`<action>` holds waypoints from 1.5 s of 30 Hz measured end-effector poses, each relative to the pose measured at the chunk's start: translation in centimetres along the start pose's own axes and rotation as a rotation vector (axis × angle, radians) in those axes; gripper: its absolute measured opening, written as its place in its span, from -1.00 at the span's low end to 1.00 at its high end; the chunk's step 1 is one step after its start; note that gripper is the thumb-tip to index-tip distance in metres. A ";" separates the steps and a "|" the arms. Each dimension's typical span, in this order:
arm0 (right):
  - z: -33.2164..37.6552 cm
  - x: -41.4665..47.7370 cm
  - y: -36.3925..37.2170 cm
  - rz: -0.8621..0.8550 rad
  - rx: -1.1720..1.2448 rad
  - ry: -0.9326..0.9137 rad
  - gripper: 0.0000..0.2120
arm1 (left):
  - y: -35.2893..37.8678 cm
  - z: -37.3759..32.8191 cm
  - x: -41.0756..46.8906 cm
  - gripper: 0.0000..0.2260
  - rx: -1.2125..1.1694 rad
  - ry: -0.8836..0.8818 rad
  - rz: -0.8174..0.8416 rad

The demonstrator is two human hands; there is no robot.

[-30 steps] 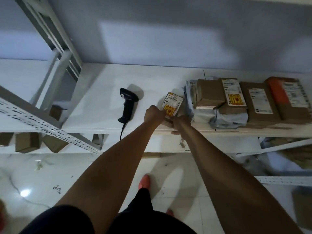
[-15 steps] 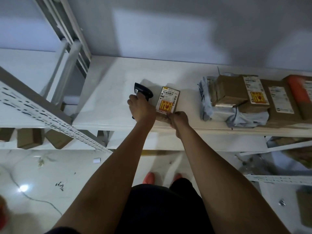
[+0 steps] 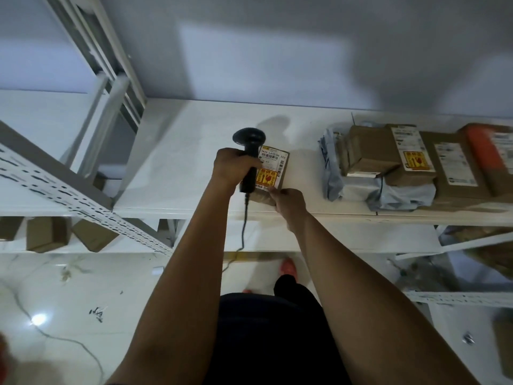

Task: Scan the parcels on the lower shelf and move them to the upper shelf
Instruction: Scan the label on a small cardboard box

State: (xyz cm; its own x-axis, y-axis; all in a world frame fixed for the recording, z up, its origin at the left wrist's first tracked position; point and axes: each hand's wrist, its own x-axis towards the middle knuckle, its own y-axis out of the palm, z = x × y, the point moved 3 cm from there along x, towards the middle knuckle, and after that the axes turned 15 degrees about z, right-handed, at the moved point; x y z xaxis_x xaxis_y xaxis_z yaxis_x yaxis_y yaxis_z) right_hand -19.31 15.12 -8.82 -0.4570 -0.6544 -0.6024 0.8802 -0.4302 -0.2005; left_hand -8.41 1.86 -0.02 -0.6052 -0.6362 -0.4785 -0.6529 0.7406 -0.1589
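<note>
Item 1 — small parcel (image 3: 274, 176): brown cardboard, flat, lying on the upper shelf (image 3: 180, 162) close to its front edge. Its top carries a white label (image 3: 273, 159) with barcodes and, below that, a yellow and red sticker (image 3: 268, 177).

Item 2, your right hand (image 3: 288, 202): it is at the parcel's near corner, with the fingers curled and pinching the cardboard edge.

Item 3, scanner (image 3: 249, 138): black and handheld, upright over the left edge of the parcel, its round head toward the wall. Your left hand (image 3: 231, 169) is wrapped tight round the handle. The scanner's handle covers part of the label. A thin cable (image 3: 244, 226) hangs from the handle base down past the shelf edge.

Item 4 — stock on the same shelf, well to the right of the parcel: brown boxes (image 3: 369, 151) with white labels, stacked on crumpled grey bags (image 3: 333, 173), and beside them an orange-topped parcel (image 3: 485, 151) at the frame edge.

Item 5, surroundings: a perforated upright (image 3: 55, 184) crosses the left of the view. Below it, several plain cardboard boxes (image 3: 45, 233) sit on a lower level. The white marbled floor (image 3: 83, 301) lies underneath, with a bright light reflection at its left.
</note>
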 end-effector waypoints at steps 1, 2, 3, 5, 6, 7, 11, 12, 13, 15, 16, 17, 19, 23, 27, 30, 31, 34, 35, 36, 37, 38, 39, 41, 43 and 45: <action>-0.1 0.0 0.0 -0.004 0.004 0.000 -0.69 | 0.2 -0.6 -0.3 -0.80 -0.111 0.008 0.063; -0.2 0.0 0.1 -0.007 0.017 -0.003 -0.70 | 0.3 -1.2 -0.6 -0.75 -0.213 0.010 0.130; -0.2 -0.2 0.1 -0.005 0.025 -0.007 -0.70 | 0.4 -1.6 -0.9 -0.70 -0.297 0.008 0.198; 0.0 -0.5 0.2 -0.008 0.003 -0.015 -0.62 | 0.3 -2.0 -1.2 -0.58 -0.429 -0.003 0.335; 0.0 -0.6 0.2 -0.011 -0.009 -0.020 -0.60 | 0.2 -2.1 -1.3 -0.53 -0.469 -0.013 0.388; 0.0 -0.6 0.1 -0.009 -0.012 -0.023 -0.58 | 0.1 -2.4 -1.6 -0.52 -0.480 -0.026 0.425; 0.3 -0.6 -0.1 0.003 -0.035 -0.026 -0.54 | -0.2 -3.3 -2.7 -0.75 -0.410 -0.032 0.411; 0.3 -0.6 -0.1 0.007 -0.056 -0.031 -0.52 | -0.2 -3.4 -2.9 -0.78 -0.383 -0.024 0.388; 0.3 -0.7 -0.1 0.005 -0.071 -0.036 -0.52 | -0.2 -3.7 -3.2 -0.81 -0.358 -0.018 0.377; 0.3 -0.8 -0.2 0.007 -0.074 -0.047 -0.52 | 0.0 -4.1 -3.5 -0.82 -0.337 -0.011 0.359; 0.3 -0.8 -0.2 0.011 -0.069 -0.051 -0.51 | -0.1 -4.3 -3.7 -0.81 -0.326 -0.013 0.343; 0.2 -0.8 -0.2 0.015 -0.066 -0.049 -0.51 | -0.2 -4.6 -3.9 -0.81 -0.315 -0.017 0.327; 0.2 -0.8 -0.2 0.016 -0.061 -0.052 -0.52 | -0.5 -5.0 -4.3 -0.82 -0.311 -0.021 0.308; 0.1 -0.7 -0.2 0.020 -0.029 -0.064 -0.52 | -0.7 -5.3 -4.9 -0.83 -0.326 -0.031 0.330; 0.1 -0.8 -0.2 0.013 -0.043 -0.064 -0.52 | -0.4 -5.6 -5.5 -0.86 -0.388 -0.040 0.377; 0.3 -1.0 -0.2 0.017 -0.094 -0.085 -0.52 | -0.5 -6.4 -5.9 -0.83 -0.406 -0.014 0.389; 0.4 -1.1 -0.2 0.016 -0.115 -0.088 -0.53 | -0.6 -6.7 -6.0 -0.81 -0.413 -0.004 0.391; 0.4 -1.3 -0.2 0.013 -0.132 -0.089 -0.55 | -0.9 -7.4 -6.3 -0.78 -0.427 0.011 0.388; 0.4 -1.3 -0.2 0.009 -0.129 -0.090 -0.56 | -0.9 -7.7 -6.5 -0.79 -0.427 0.014 0.393; 0.5 -1.3 -0.2 0.006 -0.132 -0.094 -0.57 | -1.0 -8.0 -6.8 -0.79 -0.430 0.019 0.398; 0.6 -1.4 -0.3 0.005 -0.143 -0.099 -0.58 | -1.0 -8.3 -7.0 -0.80 -0.434 0.026 0.400; 0.7 -1.4 -0.3 0.006 -0.156 -0.104 -0.59 | -1.0 -8.6 -7.1 -0.80 -0.435 0.034 0.395; 0.8 -1.4 -0.3 0.008 -0.167 -0.107 -0.59 | -1.1 -8.9 -7.2 -0.80 -0.430 0.043 0.383; 1.0 -1.4 -0.2 0.012 -0.178 -0.110 -0.59 | -1.4 -9.2 -7.2 -0.79 -0.425 0.061 0.357; 1.1 -1.4 -0.2 0.017 -0.185 -0.107 -0.58 | -1.6 -9.4 -7.2 -0.77 -0.431 0.071 0.341; 1.0 -1.4 -0.3 0.019 -0.188 -0.102 -0.57 | -1.7 -9.4 -7.3 -0.75 -0.443 0.080 0.333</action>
State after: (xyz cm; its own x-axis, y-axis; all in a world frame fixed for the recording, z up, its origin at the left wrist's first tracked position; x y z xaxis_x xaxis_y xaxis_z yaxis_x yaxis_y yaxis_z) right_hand -19.08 15.48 -7.14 -0.4422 -0.7251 -0.5278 0.8929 -0.3000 -0.3358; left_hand -7.17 3.16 11.82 -0.8327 -0.4108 -0.3714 -0.5394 0.7535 0.3758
